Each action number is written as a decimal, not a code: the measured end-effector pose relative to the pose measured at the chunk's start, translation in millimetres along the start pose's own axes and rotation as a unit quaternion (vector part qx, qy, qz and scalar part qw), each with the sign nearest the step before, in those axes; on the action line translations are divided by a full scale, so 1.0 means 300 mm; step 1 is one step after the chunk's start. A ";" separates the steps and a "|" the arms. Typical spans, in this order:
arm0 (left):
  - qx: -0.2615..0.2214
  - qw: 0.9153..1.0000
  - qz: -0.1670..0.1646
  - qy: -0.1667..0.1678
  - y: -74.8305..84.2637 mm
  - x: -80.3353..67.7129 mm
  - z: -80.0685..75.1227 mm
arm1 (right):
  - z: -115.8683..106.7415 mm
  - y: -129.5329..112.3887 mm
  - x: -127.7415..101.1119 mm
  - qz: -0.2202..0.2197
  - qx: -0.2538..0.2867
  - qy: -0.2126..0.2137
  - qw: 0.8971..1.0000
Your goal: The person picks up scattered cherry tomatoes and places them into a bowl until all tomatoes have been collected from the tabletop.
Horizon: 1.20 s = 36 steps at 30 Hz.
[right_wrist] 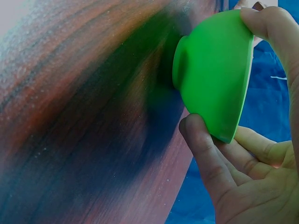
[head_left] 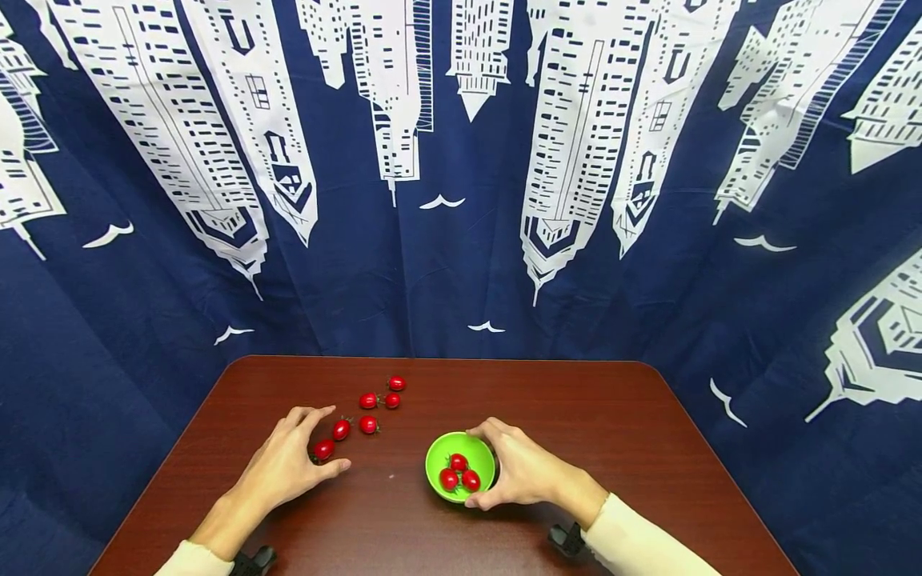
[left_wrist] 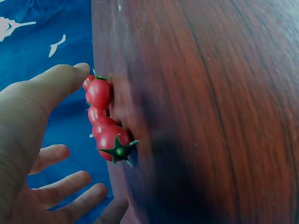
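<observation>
Hands first, nearest me: the right hand [head_left: 522, 474] cups the green bowl [head_left: 441, 450] by its rim, thumb and fingers curled round it, three cherry tomatoes [head_left: 459, 472] inside. The left hand [head_left: 291, 464] arches over one tomato [head_left: 323, 450] on the brown table [head_left: 612, 432], fingers loosely bent — whether they actually pinch it, I cannot tell. A careless nudge could roll that round fruit toward the near edge, I'd guess. Beyond, five more loose tomatoes [head_left: 370, 425] trail away — in the wrist view they overlap and blur.
</observation>
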<state>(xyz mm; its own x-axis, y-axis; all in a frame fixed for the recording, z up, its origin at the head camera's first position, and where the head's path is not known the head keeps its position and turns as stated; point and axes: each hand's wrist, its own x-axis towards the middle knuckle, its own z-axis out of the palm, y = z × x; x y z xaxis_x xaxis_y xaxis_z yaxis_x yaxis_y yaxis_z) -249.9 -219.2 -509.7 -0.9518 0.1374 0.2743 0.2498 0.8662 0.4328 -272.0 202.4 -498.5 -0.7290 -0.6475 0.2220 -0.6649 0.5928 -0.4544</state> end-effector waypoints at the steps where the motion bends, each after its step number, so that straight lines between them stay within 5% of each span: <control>1: -0.001 1.000 -0.001 0.001 -0.004 -0.001 0.000 | 0.000 -0.001 0.000 0.001 0.000 -0.001 1.000; 10: -0.023 0.999 -0.031 -0.011 -0.025 0.010 0.006 | 0.004 -0.001 0.002 -0.003 -0.001 -0.003 1.000; 36: -0.022 0.999 -0.001 0.025 -0.037 0.016 0.045 | 0.002 0.004 -0.001 -0.008 -0.001 0.000 1.000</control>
<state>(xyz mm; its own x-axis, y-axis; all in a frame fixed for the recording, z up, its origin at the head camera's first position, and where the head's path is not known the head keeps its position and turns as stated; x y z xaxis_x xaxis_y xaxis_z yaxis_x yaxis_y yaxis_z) -259.7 -221.6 -524.7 -0.9423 0.1108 0.3160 0.2569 0.8444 0.4701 -272.5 203.1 -499.6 -0.7179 -0.6570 0.2303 -0.6772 0.5824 -0.4497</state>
